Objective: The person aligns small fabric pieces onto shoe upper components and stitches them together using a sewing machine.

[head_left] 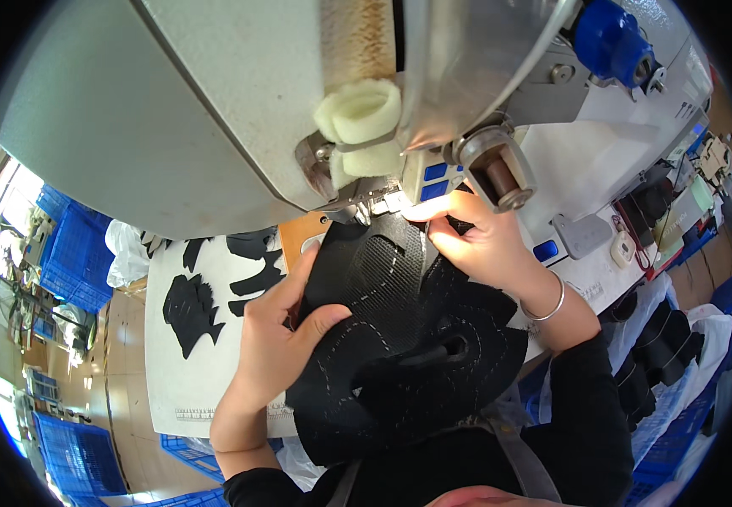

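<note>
A black shoe upper with mesh panels and pale dashed marking lines lies under the head of a sewing machine. Its far edge is at the presser foot. My left hand grips the left side of the upper, thumb on top and fingers partly hidden beneath it. Close to the needle area, my right hand pinches the upper's far right edge between thumb and forefinger. The near part of the upper hangs folded toward my body, with a slot-like opening in it.
Loose black cut pieces lie on the white table to the left. A brown bobbin sits on the machine at right. Blue crates stand on the floor at left. Bagged black parts are at right.
</note>
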The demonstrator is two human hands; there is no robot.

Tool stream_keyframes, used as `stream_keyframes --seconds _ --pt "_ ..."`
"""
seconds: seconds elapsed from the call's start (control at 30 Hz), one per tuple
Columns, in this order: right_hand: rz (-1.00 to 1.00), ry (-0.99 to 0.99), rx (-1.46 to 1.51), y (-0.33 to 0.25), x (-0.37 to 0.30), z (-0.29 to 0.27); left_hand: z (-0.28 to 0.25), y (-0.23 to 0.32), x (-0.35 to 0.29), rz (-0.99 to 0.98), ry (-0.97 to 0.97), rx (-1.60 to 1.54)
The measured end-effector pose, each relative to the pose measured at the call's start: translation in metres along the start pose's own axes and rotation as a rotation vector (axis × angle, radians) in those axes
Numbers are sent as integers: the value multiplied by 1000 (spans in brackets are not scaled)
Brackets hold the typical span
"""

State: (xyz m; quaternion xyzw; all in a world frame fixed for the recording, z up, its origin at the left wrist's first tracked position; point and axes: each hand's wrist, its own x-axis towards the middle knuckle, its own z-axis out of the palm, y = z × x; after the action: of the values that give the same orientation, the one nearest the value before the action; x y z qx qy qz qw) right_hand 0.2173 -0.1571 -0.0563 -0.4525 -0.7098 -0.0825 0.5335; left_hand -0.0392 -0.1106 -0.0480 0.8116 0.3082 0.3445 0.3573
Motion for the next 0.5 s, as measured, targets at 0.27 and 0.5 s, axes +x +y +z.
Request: stream_keyframes --seconds 0.27,0.5 --pt "-134 41 -195 -10 -3 7 -28 13 10 352 278 400" --pt "-329 61 -500 -26 -9 18 17 33 19 607 41 709"
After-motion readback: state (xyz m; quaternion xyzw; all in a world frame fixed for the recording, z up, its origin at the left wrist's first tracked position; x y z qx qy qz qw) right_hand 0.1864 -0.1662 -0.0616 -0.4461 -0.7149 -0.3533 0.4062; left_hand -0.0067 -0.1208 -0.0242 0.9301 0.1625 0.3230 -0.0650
